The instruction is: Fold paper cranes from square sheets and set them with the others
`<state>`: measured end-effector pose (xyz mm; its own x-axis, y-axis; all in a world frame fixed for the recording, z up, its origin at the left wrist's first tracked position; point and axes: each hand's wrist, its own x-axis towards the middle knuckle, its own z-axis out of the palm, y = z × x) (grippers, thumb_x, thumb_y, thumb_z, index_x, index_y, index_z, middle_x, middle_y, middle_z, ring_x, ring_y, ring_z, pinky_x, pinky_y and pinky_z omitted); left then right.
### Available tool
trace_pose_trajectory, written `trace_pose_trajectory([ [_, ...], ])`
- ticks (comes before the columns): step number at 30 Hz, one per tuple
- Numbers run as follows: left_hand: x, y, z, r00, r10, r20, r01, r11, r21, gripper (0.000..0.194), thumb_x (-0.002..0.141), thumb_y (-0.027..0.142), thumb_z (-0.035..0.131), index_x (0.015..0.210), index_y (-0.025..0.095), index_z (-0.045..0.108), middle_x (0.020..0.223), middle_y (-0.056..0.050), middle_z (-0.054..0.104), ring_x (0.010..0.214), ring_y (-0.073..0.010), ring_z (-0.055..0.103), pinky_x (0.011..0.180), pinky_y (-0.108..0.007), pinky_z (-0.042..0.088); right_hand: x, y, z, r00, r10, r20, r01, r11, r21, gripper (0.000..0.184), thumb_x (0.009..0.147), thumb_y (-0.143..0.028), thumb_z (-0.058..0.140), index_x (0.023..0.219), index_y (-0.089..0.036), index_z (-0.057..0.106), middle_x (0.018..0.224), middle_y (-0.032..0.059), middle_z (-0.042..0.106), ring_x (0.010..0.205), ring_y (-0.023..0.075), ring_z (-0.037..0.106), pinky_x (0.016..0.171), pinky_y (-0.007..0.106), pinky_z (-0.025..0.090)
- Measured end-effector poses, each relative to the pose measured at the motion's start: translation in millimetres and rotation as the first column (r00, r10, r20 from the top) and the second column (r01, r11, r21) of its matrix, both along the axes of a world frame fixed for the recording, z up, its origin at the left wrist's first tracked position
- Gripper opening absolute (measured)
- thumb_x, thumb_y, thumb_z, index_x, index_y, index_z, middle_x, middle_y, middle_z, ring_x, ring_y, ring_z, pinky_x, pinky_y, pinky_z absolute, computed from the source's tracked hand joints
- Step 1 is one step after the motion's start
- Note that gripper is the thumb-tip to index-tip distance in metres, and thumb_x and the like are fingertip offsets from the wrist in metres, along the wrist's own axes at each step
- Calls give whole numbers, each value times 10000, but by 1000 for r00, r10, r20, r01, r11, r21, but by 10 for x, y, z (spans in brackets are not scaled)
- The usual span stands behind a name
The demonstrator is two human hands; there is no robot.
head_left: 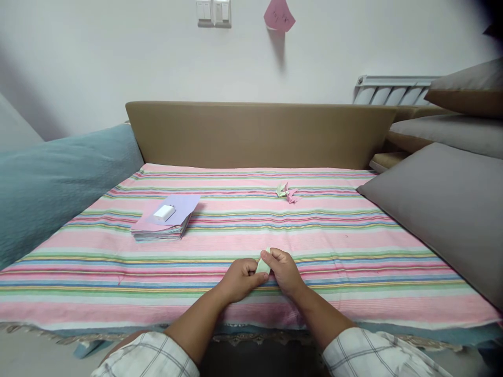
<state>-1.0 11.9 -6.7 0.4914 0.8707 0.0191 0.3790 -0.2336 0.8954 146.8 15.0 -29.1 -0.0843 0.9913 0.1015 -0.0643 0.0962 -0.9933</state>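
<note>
Between my two hands is a small piece of folded pale green paper (263, 266), held just above the striped cloth near the front edge of the seat. My left hand (240, 280) pinches its lower left side between thumb and fingers. With thumb and curled fingers, my right hand (283, 269) grips its upper right side. Fingers cover part of the paper, so its full shape is hidden. Farther back on the cloth lie two small folded paper figures, a green one (281, 190) and a pink one (291, 196), touching or nearly so.
A stack of coloured paper (157, 234) sits at the left with a white plug adapter (164, 212) on top. Grey cushions (440, 209) pile up at the right. A blue cushion (70, 178) borders the left, and a brown backrest (259, 133) stands behind the striped cloth (334, 243).
</note>
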Motion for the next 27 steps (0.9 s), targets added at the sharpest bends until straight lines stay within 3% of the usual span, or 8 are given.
trace_pose_trajectory([
  [3, -11, 6, -4, 998, 30, 47, -27, 998, -48, 456, 708, 473, 574, 466, 177, 325, 512, 60, 240, 503, -77, 233, 483, -234, 177, 1, -2, 20, 998, 56, -26, -56, 998, -1, 387, 742, -524, 570, 597, -185, 451, 539, -59, 377, 519, 88, 331, 505, 223, 294],
  [7, 5, 13, -11, 996, 38, 78, -32, 997, -75, 404, 705, 485, 581, 507, 152, 468, 508, 55, 302, 507, -80, 283, 490, -217, 225, 19, -9, 43, 986, 165, -29, -166, 986, -13, 329, 661, -471, 672, 705, -176, 532, 605, -48, 478, 565, 99, 410, 544, 223, 333],
  [11, 52, -13, -32, 998, -7, 63, 5, 1000, 26, 314, 741, 418, 567, 598, 139, 591, 555, 41, 416, 545, -94, 367, 524, -211, 274, 35, -10, 43, 988, 152, 31, -150, 987, -52, 307, 650, -436, 692, 643, -162, 553, 574, -42, 500, 550, 97, 422, 548, 230, 336],
  [16, 58, -23, -78, 1000, 14, 2, -14, 986, 168, 321, 754, 394, 574, 553, 146, 600, 542, 39, 416, 529, -88, 369, 518, -212, 266, 36, -4, 27, 985, 164, -48, -169, 979, -114, 351, 615, -440, 726, 567, -161, 517, 537, -45, 489, 520, 89, 409, 531, 232, 326],
  [19, 26, 2, -80, 997, 46, 59, -49, 997, 54, 347, 732, 444, 593, 572, 138, 627, 530, 30, 450, 528, -96, 389, 514, -212, 287, 36, 11, 15, 984, 147, -98, -158, 980, -116, 362, 657, -488, 688, 605, -164, 536, 550, -41, 488, 525, 92, 414, 527, 230, 328],
  [23, -6, 36, -64, 962, 111, 251, -72, 985, -157, 374, 713, 492, 607, 688, 125, 675, 577, 8, 541, 581, -123, 469, 575, -228, 357, 42, 34, -6, 956, 128, -265, -165, 979, -120, 370, 760, -548, 560, 734, -179, 565, 600, -33, 492, 520, 92, 427, 514, 227, 334],
  [27, -1, 41, -52, 963, 159, 219, -123, 978, -168, 378, 687, 496, 624, 610, 127, 638, 527, 25, 485, 545, -105, 428, 538, -219, 327, 41, 31, -14, 979, 134, -155, -151, 983, -103, 340, 718, -490, 638, 652, -169, 545, 548, -41, 469, 504, 82, 390, 509, 223, 312],
])
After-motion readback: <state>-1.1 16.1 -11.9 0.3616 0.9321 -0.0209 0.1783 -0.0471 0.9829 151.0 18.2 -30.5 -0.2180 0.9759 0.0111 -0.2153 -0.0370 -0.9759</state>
